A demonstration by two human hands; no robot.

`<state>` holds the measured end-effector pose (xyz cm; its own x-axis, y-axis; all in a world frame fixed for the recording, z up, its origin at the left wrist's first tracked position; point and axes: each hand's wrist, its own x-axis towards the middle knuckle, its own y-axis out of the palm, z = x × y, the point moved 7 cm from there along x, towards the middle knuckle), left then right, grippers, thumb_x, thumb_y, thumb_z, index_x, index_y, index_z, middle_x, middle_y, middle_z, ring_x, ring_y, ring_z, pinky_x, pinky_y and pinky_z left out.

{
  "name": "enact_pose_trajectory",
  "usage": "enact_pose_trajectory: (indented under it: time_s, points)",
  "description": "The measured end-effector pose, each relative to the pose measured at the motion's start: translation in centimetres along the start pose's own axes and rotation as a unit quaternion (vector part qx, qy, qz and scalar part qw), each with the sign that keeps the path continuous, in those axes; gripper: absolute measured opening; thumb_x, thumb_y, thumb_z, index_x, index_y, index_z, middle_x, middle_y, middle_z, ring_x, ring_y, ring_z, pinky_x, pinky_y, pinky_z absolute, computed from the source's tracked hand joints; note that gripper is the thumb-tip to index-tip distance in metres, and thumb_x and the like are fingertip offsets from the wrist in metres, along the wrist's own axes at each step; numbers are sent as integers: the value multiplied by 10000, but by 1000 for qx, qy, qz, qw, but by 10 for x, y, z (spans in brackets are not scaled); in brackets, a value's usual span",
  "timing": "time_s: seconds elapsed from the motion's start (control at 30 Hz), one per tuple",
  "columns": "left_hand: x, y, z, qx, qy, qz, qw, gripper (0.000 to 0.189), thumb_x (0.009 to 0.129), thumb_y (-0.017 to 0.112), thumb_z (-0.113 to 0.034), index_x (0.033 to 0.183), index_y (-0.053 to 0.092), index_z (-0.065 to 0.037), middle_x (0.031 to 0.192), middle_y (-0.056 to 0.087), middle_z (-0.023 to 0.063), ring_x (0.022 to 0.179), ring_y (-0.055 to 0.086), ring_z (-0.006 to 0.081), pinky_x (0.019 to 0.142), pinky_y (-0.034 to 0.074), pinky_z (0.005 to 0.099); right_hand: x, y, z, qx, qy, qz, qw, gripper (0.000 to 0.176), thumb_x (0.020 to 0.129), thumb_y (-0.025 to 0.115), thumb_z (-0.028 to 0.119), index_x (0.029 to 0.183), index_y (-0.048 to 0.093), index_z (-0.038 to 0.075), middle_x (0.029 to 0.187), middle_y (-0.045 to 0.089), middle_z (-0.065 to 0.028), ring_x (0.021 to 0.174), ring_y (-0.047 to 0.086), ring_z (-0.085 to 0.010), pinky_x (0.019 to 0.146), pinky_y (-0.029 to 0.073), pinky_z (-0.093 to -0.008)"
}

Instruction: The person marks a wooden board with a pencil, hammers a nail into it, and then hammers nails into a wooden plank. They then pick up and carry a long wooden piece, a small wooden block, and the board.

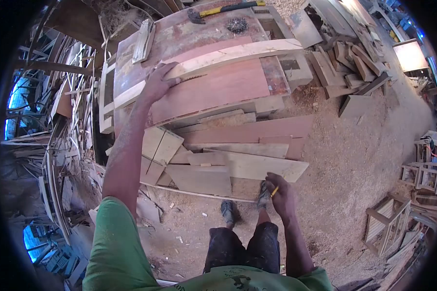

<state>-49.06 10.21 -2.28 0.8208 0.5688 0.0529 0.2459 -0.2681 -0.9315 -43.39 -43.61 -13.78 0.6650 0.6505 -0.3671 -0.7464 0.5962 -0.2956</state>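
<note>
My left hand [158,82] lies flat on the near end of a long pale curved wooden piece [228,54], pressing it against a reddish board [218,87] on the worn workbench [179,34]. My right hand [280,194] hangs low beside my leg, fingers closed on a short yellow pencil [274,191]. My feet stand on the sawdust below.
A yellow-handled hammer [223,9] and a wooden block [143,41] lie on the bench's far side. Loose boards [238,155] are stacked on the ground by the bench. Offcuts [349,68] pile up at right, small wooden frames [393,218] at far right, scrap timber [68,121] at left.
</note>
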Motion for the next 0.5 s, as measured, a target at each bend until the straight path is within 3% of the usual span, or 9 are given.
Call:
enact_pose_trajectory:
  time_s: [0.2,0.4,0.5]
  points:
    - [-1,5,5,-111,-5,43,993,642,944,811,-271,1532,609,-111,1385,664,129,1314,618,287,1156,455,398,40,57,57,90,-29,44,995,356,1079,681,175,1399,660,19,1285,758,-221,1215,741,-297,995,579,-393]
    - [-2,7,13,-128,-18,56,990,660,942,827,-294,1537,608,-108,1388,663,107,1301,624,256,1133,464,380,70,95,108,120,-151,-22,981,331,1111,633,220,1378,660,25,988,760,-167,847,743,-242,794,575,-398]
    - [0,9,14,-117,-24,48,992,663,944,833,-331,1526,618,-97,1387,678,109,1270,643,251,1117,476,376,72,95,123,168,-49,-14,984,295,1112,608,220,1315,668,16,851,697,-149,734,677,-247,723,550,-411]
